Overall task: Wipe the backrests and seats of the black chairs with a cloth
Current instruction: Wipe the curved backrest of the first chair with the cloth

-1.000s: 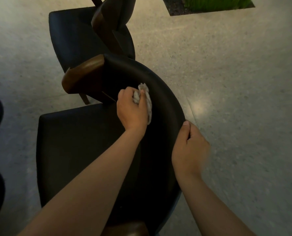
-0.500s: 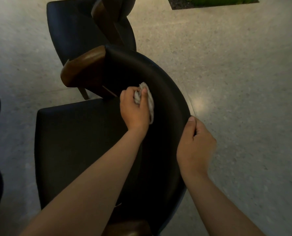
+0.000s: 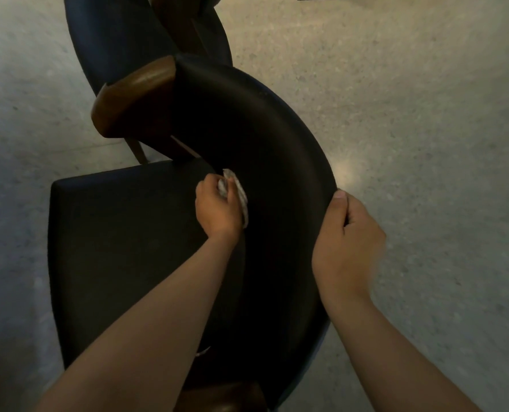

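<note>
Pale, crumpled cloth (image 3: 237, 194) is sitting bunched in the left hand (image 3: 217, 209), whose fingers are curling round it and pressing it against the inner face of the curved backrest (image 3: 277, 138). The contact is lying low on that face, just above the line where it meets the seat (image 3: 122, 233), which is spreading out to the left of and below this hand.

To the right of it, well apart, the right hand (image 3: 348, 242) is gripping the top edge of the same backrest. Its thumb is lying along the rim and its fingers are wrapping over the outer side, out of sight, apparently bracing the chair.

Beyond the left hand, a wooden armrest (image 3: 134, 93) is capping the far end of the backrest. Past that, a second black chair (image 3: 113, 34) is standing on the speckled floor (image 3: 410, 114).

The step in hand is looking like the wiping of the backrest's inner face, near its bottom. The seat is showing no sign either way of having been wiped. The next move is probably calling for a firm sweep along the curve, with the cloth flat enough to reach the seam. After that comes a drop onto the seat, with the right hand steadying the frame.
</note>
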### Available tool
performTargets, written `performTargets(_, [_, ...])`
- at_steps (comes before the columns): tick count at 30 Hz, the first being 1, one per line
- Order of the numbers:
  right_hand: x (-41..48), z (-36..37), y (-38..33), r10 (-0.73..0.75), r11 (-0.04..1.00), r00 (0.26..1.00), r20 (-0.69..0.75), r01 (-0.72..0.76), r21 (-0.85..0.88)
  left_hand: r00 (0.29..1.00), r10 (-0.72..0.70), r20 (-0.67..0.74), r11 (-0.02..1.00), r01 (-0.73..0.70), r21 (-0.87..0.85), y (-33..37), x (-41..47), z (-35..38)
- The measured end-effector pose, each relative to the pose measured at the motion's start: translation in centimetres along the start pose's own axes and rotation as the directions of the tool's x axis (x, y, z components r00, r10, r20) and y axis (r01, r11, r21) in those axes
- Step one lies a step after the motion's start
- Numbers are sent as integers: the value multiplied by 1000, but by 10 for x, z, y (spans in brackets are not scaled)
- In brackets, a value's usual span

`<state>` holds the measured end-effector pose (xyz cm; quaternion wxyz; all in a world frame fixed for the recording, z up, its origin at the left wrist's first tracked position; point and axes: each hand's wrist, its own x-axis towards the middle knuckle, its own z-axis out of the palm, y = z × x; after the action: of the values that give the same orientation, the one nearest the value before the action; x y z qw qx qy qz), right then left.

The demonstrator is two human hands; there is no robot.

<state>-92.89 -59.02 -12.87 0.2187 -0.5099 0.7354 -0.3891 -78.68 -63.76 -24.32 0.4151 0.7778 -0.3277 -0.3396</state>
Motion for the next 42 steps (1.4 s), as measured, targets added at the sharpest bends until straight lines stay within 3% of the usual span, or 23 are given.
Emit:
performTargets(3, [0,0,1,0,1000,1000,-3,0,0,997,54,-52,996,-57,-69,5,-6,2])
performTargets(6, [0,0,2,15,1000,1000,0,-15,-11,999,49,-25,998,-49,-26,0,-8,7])
performTargets(12, [0,1,2,3,1000,1000,-10,-3,-11,966,-250,70,954,234,186,-34,12,-1])
performTargets(14, [0,1,2,4,1000,1000,-7,-5,-9,961,-269,61,949,254,187,-40,13,-10])
performTargets(21, [-1,-2,-2,56,998,998,13,-55,-28,995,-39,89,995,30,98,2,1,-36])
performTargets(26, [11,-10,-9,97,994,983,156,-89,-59,986,120,116,992,-124,31,42,1,-52])
performTargets(33, [52,12,-25,9,977,968,250,45,-210,973,203,110,979,-205,4,90,7,-54])
performTargets(42, [52,19,-20,-22,970,981,193,68,-234,925,371,77,928,-371,-23,134,8,-21])
